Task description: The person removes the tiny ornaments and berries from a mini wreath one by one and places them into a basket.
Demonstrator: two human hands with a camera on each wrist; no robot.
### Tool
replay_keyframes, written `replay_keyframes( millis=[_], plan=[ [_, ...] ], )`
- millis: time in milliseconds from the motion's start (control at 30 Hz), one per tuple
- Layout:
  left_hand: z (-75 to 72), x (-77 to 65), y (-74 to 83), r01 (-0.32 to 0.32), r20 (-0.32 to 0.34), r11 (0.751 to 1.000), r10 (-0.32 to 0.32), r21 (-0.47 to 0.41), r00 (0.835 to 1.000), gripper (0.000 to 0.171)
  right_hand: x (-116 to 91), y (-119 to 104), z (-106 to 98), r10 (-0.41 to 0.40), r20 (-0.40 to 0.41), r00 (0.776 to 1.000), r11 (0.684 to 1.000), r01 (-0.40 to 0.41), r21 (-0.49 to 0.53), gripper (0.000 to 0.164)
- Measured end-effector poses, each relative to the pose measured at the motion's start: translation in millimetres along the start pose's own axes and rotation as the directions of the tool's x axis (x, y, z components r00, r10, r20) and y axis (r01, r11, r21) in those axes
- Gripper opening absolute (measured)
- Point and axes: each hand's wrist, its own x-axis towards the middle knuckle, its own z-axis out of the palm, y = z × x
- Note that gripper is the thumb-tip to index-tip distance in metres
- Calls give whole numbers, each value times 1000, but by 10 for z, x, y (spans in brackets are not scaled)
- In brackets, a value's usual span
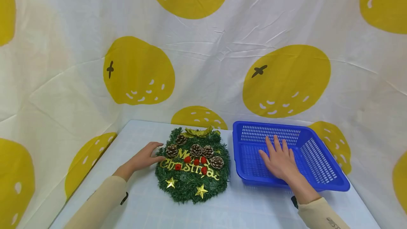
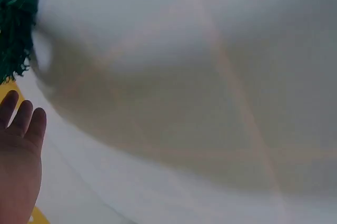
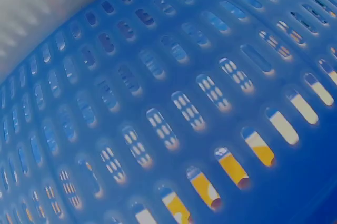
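A green Christmas wreath (image 1: 184,185) lies on the table, decorated with several pinecones (image 1: 196,150), red flowers, gold stars (image 1: 201,191) and gold "Merry Christmas" lettering. Gold ribbon (image 1: 198,132) sits at its far edge. My left hand (image 1: 144,157) is at the wreath's left side, thumb and fingers spread apart with nothing gripped. The left wrist view catches the green tinsel (image 2: 16,29) just past the fingers. To the right, my right hand (image 1: 281,160) hovers flat, fingers spread, over a blue plastic basket (image 1: 332,176). Slotted basket wall (image 3: 158,92) fills the right wrist view; the hand is outside it.
A pale checked cloth (image 1: 140,200) covers the table under both things. White fabric (image 1: 206,73) printed with large yellow fruit hangs behind and along the sides. The basket stands near the table's back right edge.
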Motion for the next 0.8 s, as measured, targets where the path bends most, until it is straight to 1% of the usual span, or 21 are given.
replay_keyframes(
  millis=[100,200,300,433,567,800],
  plan=[
    [85,8,-21,8,-2,1000,-8,-23,1000,74,-16,-4,-21,-9,-5,1000,1000,9,-5,74],
    [149,16,-49,-5,-8,999,4,-35,1000,75,-29,-12,-44,-17,-11,1000,1000,17,-8,74],
    [184,22,-73,-18,-15,999,17,-49,1000,75,-42,-19,-53,-22,-14,1000,1000,22,-13,73],
    [182,28,-65,-25,-18,998,24,-56,1000,70,-46,-27,-42,-35,-18,999,999,35,-16,74],
    [161,16,-31,-15,-8,998,14,-53,1000,65,-54,-48,-38,-44,-18,999,999,44,-15,75],
    [148,-4,-6,-20,9,999,21,-36,1000,60,-75,-146,-29,-65,-36,997,998,66,7,71]
  ],
)
